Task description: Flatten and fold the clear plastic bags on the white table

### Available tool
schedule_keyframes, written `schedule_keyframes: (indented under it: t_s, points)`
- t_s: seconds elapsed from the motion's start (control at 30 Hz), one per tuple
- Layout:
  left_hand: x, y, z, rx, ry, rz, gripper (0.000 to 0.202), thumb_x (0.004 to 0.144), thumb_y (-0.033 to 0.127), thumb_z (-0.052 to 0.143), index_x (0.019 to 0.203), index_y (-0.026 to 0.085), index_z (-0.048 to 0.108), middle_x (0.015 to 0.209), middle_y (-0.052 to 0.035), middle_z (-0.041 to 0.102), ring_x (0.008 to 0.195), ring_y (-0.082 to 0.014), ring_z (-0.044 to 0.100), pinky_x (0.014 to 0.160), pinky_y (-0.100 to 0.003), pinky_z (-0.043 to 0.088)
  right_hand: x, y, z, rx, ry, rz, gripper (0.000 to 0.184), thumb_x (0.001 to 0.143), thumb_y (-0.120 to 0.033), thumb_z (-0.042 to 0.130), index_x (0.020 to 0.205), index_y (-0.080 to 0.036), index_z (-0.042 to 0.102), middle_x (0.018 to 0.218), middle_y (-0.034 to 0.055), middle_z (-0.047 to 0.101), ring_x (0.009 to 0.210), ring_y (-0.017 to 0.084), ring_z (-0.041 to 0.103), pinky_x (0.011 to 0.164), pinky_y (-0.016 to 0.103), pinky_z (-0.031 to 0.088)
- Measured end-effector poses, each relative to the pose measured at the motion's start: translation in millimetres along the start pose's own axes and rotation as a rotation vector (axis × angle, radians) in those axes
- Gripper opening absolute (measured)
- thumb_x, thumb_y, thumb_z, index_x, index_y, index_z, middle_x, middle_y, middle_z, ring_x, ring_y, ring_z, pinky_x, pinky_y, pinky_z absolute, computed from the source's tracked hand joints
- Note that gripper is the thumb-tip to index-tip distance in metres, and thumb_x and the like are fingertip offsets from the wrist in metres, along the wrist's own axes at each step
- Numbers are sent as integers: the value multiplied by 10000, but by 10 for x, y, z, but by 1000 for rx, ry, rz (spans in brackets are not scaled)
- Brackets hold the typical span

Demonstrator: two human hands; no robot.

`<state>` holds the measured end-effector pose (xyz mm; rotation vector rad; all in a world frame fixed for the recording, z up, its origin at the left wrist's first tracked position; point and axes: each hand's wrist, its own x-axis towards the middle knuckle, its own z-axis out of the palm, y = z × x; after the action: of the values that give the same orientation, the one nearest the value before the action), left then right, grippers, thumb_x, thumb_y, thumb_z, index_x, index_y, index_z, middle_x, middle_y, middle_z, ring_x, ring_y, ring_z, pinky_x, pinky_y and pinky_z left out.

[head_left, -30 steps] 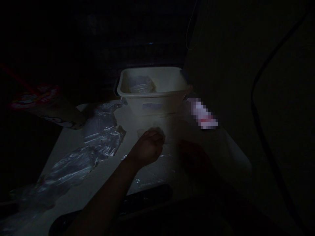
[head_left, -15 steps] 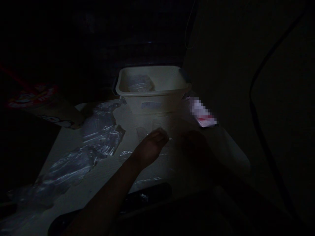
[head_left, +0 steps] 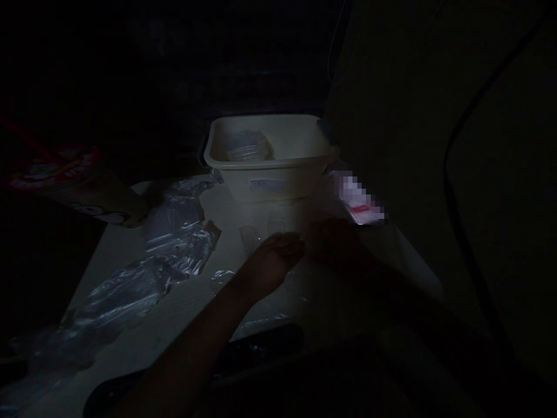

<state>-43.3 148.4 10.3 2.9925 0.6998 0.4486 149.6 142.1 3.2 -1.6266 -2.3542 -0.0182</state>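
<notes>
The scene is very dark. My left hand (head_left: 274,258) lies over the pale table (head_left: 130,337) just in front of a cream plastic basin (head_left: 270,165). Its fingers are stretched out toward the right, resting on or just above thin clear plastic (head_left: 250,235). My right hand (head_left: 337,244) is a dim shape in shadow right beside the left fingertips. Its fingers cannot be made out. Crumpled clear plastic (head_left: 248,145) lies inside the basin.
Long crumpled sheets of clear plastic (head_left: 143,273) run along the table's left side. A printed cardboard box (head_left: 73,186) lies at far left, and a small white-and-red packet (head_left: 361,200) sits right of the basin. A dark flat object (head_left: 261,342) lies at the near edge.
My left hand has opened from a fist and shifted slightly right and toward the basin. The right hand has moved forward to meet it.
</notes>
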Motion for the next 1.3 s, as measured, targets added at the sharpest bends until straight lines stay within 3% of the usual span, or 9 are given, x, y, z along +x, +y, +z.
schedule_keyframes:
  t_s: [0.23, 0.3, 0.43, 0.6, 0.77, 0.87, 1.03, 1.2, 1.3]
  points:
    - [-3, 11, -22, 5, -14, -24, 342, 762, 94, 402, 1088, 143, 492, 1154, -48, 512, 1099, -206, 393, 921, -362, 303, -213, 57, -56, 28, -23, -138, 725, 476, -493, 635, 1097, -158, 468, 1112, 115, 501, 1042, 287, 418, 858, 416, 322]
    - [-4, 18, -18, -7, -18, -30, 346, 753, 91, 415, 1086, 141, 492, 1148, -51, 515, 1092, -202, 398, 921, -355, 302, -216, 46, -70, 22, -25, -115, 654, 523, -462, 618, 1080, -145, 487, 1098, 123, 513, 1026, 288, 432, 844, 415, 331]
    - [1, 35, 3, -27, 26, -58, 326, 752, 89, 413, 1062, 134, 507, 1115, -66, 533, 1071, -196, 414, 901, -349, 324, -215, -24, -108, 8, -15, 56, 314, 695, -311, 486, 950, -154, 579, 924, 108, 604, 847, 230, 537, 737, 361, 384]
    - [-11, -9, -48, -66, 158, -116, 295, 752, 92, 387, 1008, 117, 532, 1029, -79, 576, 974, -184, 479, 847, -345, 378, -360, -149, -125, -35, -86, 118, 340, 657, -377, 510, 938, -203, 589, 868, 87, 623, 767, 228, 550, 654, 346, 384]
    - [-122, -144, -161, -60, 433, -296, 277, 729, 118, 363, 939, 106, 544, 912, -92, 591, 854, -183, 497, 746, -336, 430, -438, -263, -140, -31, -85, 90, 346, 688, -366, 478, 956, -172, 579, 906, 109, 608, 809, 243, 531, 684, 365, 368]
    - [-164, -181, -224, -34, 499, -379, 306, 693, 88, 339, 908, 109, 555, 854, -77, 590, 823, -173, 501, 723, -313, 433, -434, -310, -139, -19, -42, 23, 339, 750, -320, 409, 1019, -158, 536, 1012, 110, 573, 920, 231, 495, 772, 378, 338]
    - [-282, -13, -502, -30, 484, -702, 305, 731, 165, 344, 940, 127, 563, 914, -67, 604, 822, -163, 545, 705, -279, 440, -419, -368, -107, -78, 32, -257, 394, 818, -293, 289, 1169, -145, 393, 1254, 90, 391, 1176, 226, 266, 918, 463, 177]
    - [-843, 327, -739, 47, 341, -1167, 336, 743, 363, 376, 919, 169, 587, 798, -59, 633, 617, -177, 584, 559, -294, 457, -393, -504, -176, 67, 68, -324, 349, 805, -285, 348, 1109, -147, 449, 1180, 80, 474, 1143, 194, 324, 932, 419, 203]
    - [-1160, 468, -669, -22, 309, -1122, 335, 755, 369, 354, 887, 185, 601, 796, -56, 647, 718, -192, 593, 602, -295, 467, -385, -659, -225, 167, 38, -433, 293, 792, -237, 376, 1046, -153, 496, 1107, 60, 534, 1099, 181, 379, 944, 423, 190]
